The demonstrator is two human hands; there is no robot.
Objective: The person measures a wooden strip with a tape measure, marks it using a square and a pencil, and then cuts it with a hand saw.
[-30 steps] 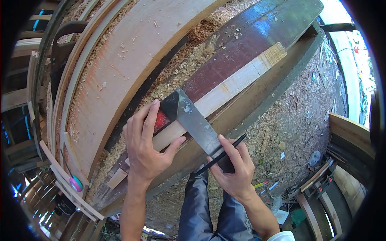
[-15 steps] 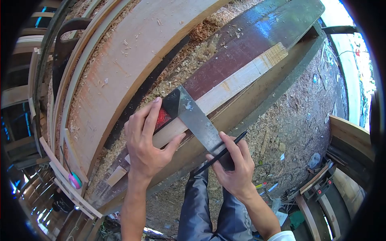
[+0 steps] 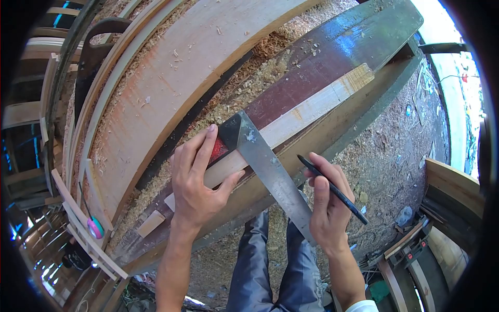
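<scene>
A pale wooden strip (image 3: 314,115) lies lengthwise on a dark, reddish-brown board. Across it rests a metal try square (image 3: 278,179), its blade pointing toward me over the board's near edge. My left hand (image 3: 195,184) grips the square's dark and red stock together with the strip, fingers on the far side and thumb on the near side. Between the fingers of my right hand (image 3: 332,213) is a slim black pencil (image 3: 340,195), its pointed end up and left, apart from the strip. The right hand is beside the blade's lower end and partly covers its edge.
A wide curved plank (image 3: 171,78) with shavings runs along the far side. A handsaw (image 3: 91,62) stands at the left, near a pink and teal round object (image 3: 95,228). A small wood offcut (image 3: 150,224) lies on the board. Curved timbers (image 3: 403,281) are at lower right.
My right hand has moved right and turned, leaving the blade's edge; the pencil now points up-left. The square's blade shows further down. My left hand keeps its hold.
</scene>
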